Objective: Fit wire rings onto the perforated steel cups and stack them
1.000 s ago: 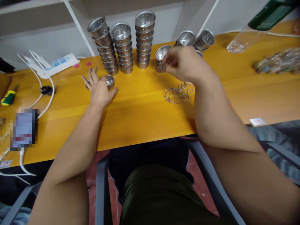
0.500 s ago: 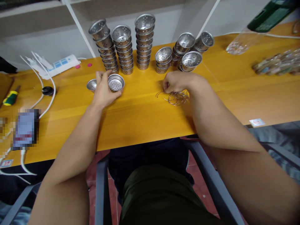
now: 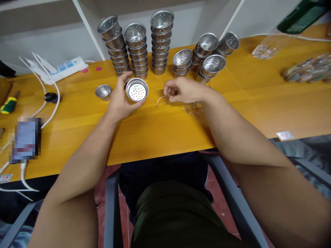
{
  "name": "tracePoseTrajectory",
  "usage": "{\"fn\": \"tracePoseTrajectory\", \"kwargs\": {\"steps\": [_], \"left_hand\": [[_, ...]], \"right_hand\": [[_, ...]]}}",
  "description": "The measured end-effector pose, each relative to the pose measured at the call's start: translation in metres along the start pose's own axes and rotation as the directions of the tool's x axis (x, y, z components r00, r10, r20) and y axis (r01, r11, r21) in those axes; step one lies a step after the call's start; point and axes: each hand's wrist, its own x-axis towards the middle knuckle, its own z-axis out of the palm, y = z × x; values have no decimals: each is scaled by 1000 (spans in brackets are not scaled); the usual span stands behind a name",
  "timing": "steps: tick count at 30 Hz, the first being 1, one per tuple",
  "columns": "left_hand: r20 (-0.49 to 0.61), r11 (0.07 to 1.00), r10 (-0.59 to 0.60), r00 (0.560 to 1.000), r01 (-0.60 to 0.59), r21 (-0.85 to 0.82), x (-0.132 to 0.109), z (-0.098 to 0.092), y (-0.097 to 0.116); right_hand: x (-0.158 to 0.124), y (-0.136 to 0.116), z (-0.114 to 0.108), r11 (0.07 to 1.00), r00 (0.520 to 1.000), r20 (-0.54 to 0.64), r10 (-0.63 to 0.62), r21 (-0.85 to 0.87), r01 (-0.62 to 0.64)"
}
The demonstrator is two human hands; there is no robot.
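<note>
A perforated metal cup (image 3: 137, 92) is gripped between the thumb and fingers of my left hand (image 3: 120, 100), its mouth turned up toward me. My right hand (image 3: 184, 90) is closed in a pinch on a thin curved wire (image 3: 160, 99), which sticks out to the left of the fingertips. Beneath the right wrist lies a tangle of wire rings (image 3: 195, 109), partly covered by the forearm. Another metal cup (image 3: 103, 92) stands on the table left of my left hand.
Tall stacks of perforated cups (image 3: 161, 41) line the back, with shorter leaning stacks (image 3: 213, 65) to their right. A power strip (image 3: 67, 70), phone (image 3: 26, 139) and screwdriver (image 3: 9, 104) are at the left. A bottle (image 3: 292, 24) and clear-wrapped items (image 3: 309, 69) occupy the right.
My left hand has moved right with the cup, away from the other cup. My right hand has moved left from the wire tangle, carrying a wire.
</note>
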Motion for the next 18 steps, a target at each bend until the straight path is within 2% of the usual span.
{"fn": "tracePoseTrajectory", "kwargs": {"steps": [3, 8, 14, 18], "left_hand": [[-20, 1000, 21, 1000, -21, -12, 0, 4, -3], [-58, 998, 43, 997, -45, -35, -2, 7, 0], [-99, 995, 47, 994, -56, -85, 0, 9, 6], [-98, 995, 38, 994, -47, -91, 0, 12, 15]], "right_hand": [[3, 7, 6, 983, 996, -70, -55, 173, 66], [12, 18, 18, 923, 991, -113, -72, 369, 109], [25, 19, 34, 874, 951, -268, -152, 413, 256], [30, 10, 45, 844, 890, -427, -159, 409, 347]]}}
